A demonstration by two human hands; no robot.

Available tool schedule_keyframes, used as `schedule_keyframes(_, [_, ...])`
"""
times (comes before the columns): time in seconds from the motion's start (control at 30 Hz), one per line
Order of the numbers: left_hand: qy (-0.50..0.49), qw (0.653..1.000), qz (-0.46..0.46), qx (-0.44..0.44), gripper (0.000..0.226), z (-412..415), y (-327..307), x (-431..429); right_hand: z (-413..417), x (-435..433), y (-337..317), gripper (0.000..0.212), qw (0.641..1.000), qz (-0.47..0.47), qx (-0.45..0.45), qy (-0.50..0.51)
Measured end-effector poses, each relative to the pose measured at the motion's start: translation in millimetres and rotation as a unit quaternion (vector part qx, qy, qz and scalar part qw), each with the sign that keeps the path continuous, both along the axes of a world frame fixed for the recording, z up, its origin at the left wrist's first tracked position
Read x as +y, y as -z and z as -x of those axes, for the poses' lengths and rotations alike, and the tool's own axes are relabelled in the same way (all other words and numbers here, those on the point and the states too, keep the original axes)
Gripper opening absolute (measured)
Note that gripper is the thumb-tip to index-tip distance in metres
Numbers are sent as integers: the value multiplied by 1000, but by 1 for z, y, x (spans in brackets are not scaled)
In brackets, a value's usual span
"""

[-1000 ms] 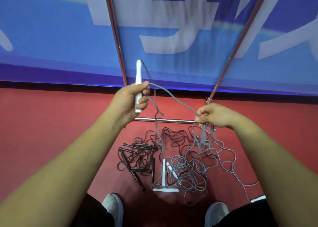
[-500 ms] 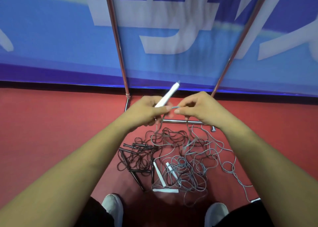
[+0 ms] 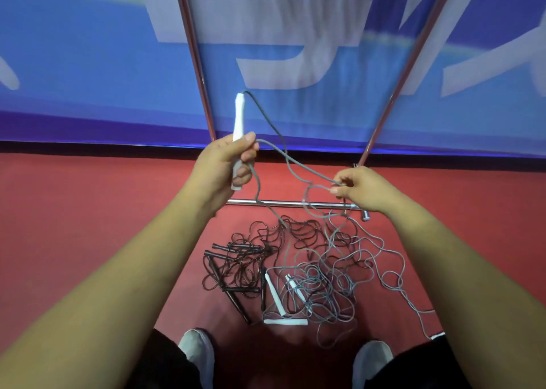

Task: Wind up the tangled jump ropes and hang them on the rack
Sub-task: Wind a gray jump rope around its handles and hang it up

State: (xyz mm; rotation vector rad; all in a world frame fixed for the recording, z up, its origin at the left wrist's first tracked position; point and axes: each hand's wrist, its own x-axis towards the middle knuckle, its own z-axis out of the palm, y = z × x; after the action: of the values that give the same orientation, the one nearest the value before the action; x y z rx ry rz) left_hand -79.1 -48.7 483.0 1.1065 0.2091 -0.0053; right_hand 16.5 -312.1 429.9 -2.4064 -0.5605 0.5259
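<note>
**A:** What's the head view showing, where's everything?

**B:** Mid-frame, my left hand (image 3: 227,164) is wrapped around a white handle (image 3: 238,123), holding it upright. Just right of center, my right hand (image 3: 357,188) pinches its gray cord (image 3: 295,164). Lower down, the black ropes (image 3: 233,267) and gray ropes (image 3: 322,282) sit tangled on the red floor (image 3: 88,211), just below the rack (image 3: 295,203) bar.

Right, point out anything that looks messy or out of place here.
The grey ropes and black ropes lie tangled in one heap on the floor by the rack's bottom bar. The grey cord from the white handle in the left hand, pinched by the right hand, trails into it. Nothing looks broken.
</note>
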Motion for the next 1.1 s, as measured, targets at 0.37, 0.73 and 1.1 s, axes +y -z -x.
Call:
schedule_keyframes(0.37, [-22,904,-425,44,13,6,8,8,30,28,-54,11,978,-194,76,4])
schedule_keyframes(0.73, [82,973,-215,0,33,10,-5,-10,27,29,-37,23,993,-75,38,-79])
schedule_keyframes(1.1, [-131,949,-262,115,10,-1,8,33,4,-2,-8,17,990,-115,58,53])
